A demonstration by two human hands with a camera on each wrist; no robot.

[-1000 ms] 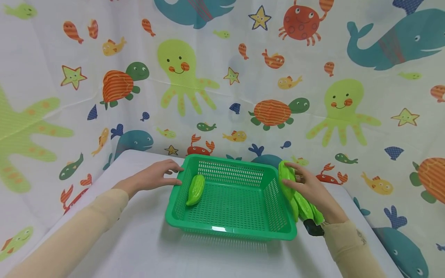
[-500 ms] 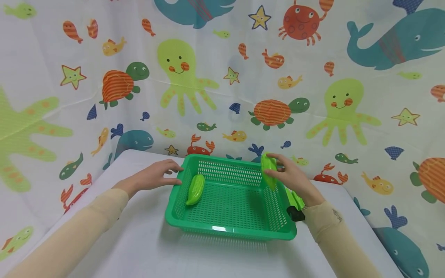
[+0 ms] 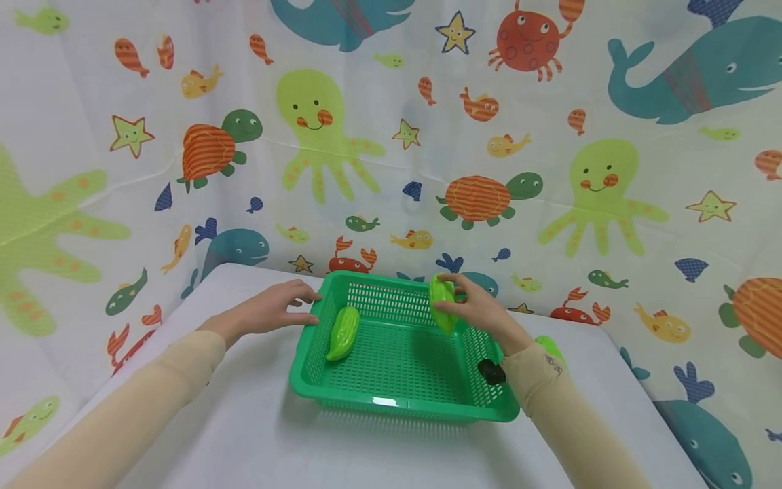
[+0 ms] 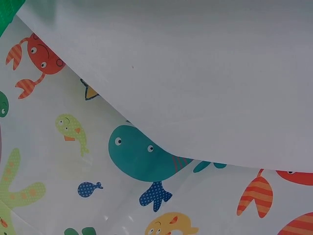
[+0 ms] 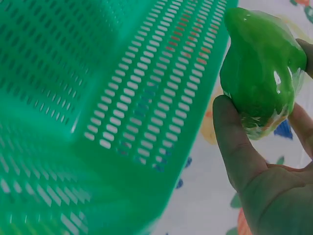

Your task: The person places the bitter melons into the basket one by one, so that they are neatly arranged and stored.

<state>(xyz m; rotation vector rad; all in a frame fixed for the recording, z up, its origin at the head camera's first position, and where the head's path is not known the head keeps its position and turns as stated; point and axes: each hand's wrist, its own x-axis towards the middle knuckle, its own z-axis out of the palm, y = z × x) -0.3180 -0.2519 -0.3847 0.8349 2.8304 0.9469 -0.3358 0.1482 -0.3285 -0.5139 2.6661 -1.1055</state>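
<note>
My right hand (image 3: 482, 314) pinches a shiny green lobed vegetable (image 3: 442, 304) between thumb and fingers, above the back right part of a green plastic basket (image 3: 391, 404). In the right wrist view this vegetable (image 5: 261, 63) tapers at one end and has clear film around it. A second, similar long green vegetable (image 3: 344, 333) lies inside the basket along its left wall. At the basket's left rim rests my left hand (image 3: 269, 309), fingers relaxed and fingertips against the edge. The left wrist view does not show that hand, only a basket corner (image 4: 6, 12).
Right of the basket, another green item (image 3: 551, 348) lies on the white table (image 3: 244, 421), partly hidden by my right sleeve (image 3: 550, 390). A small black device (image 3: 491, 371) sits at my right wrist. Behind the table hangs a curtain (image 3: 391, 156) printed with sea animals.
My right hand has carried the green vegetable leftward from beyond the basket's right rim to over its inside. The left hand and the basket have stayed in place.
</note>
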